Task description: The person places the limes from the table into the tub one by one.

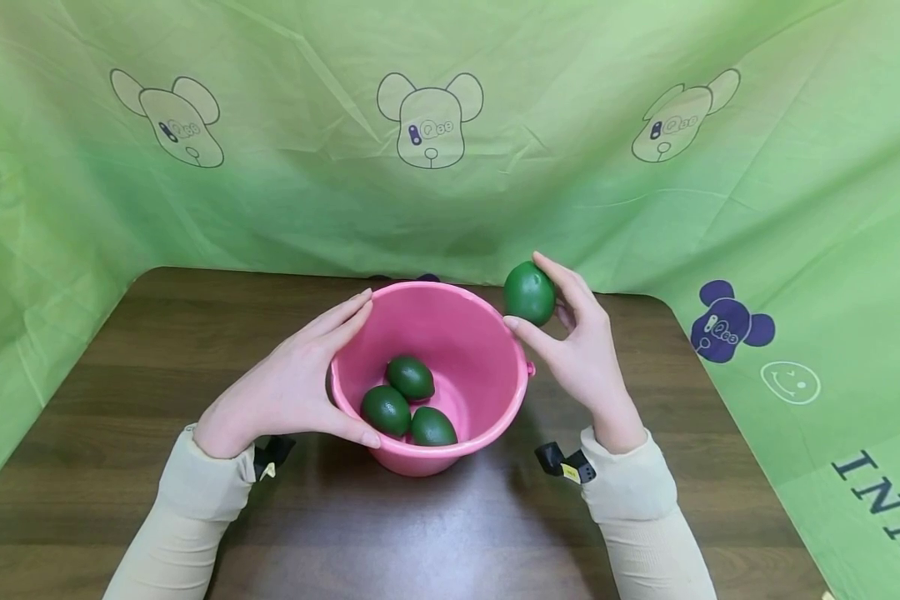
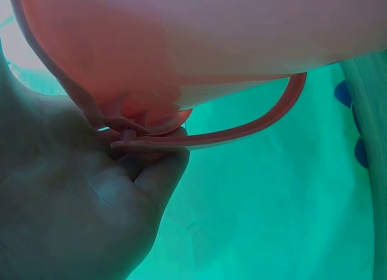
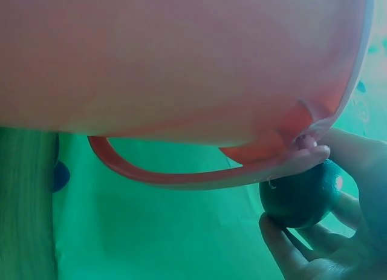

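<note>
A pink bucket stands upright on the table, with three dark green avocados lying together inside at the near left. My left hand holds the bucket's left side, its thumb over the near rim and its fingers along the far left rim. In the left wrist view, that hand lies against the rim beside the handle joint. Just outside the right rim, my right hand pinches another avocado between thumb and fingers. The right wrist view shows this avocado partly behind the handle joint.
The bucket's pink handle hangs down on the far side. Brown wood-grain shows on the table. A green cloth with printed bear heads rises behind it and along both sides.
</note>
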`<state>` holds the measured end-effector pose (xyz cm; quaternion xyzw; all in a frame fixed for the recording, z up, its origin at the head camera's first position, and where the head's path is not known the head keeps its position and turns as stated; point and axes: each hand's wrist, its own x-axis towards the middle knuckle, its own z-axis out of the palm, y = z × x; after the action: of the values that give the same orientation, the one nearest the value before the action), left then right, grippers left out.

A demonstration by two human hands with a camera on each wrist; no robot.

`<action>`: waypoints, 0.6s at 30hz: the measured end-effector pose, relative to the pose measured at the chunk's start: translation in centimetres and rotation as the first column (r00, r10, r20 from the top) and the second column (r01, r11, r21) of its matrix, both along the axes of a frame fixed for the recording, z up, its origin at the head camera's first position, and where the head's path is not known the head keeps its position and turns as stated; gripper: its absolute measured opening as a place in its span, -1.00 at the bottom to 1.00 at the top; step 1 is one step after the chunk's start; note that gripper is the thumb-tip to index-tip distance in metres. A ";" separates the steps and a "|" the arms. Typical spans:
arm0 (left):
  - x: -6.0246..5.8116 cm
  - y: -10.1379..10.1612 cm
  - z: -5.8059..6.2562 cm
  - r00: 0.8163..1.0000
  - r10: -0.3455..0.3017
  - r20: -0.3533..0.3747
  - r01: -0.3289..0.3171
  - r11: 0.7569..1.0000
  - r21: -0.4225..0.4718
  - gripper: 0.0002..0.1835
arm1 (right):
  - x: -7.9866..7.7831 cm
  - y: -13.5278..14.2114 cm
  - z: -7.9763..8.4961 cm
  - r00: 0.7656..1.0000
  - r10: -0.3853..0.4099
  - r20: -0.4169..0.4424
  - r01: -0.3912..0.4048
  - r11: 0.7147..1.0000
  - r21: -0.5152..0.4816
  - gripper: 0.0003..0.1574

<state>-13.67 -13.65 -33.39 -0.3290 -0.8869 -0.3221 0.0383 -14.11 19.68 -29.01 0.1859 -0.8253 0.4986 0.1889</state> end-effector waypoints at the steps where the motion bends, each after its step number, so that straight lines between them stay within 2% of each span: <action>1: 0.0 0.0 0.0 1.000 0.001 0.003 -0.001 1.000 0.000 0.49 | 0.0 0.0 0.0 1.000 0.006 -0.001 -0.006 1.000 -0.003 -0.08; 18: 0.0 0.0 0.0 1.000 0.001 0.003 -0.001 1.000 -0.002 0.49 | 0.5 -0.5 0.3 0.998 0.049 -0.038 -0.049 0.999 -0.008 -0.14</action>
<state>-13.69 -13.67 -33.42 -0.3281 -0.8874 -0.3217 0.0369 -13.57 19.20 -28.70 0.2146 -0.8145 0.5033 0.1928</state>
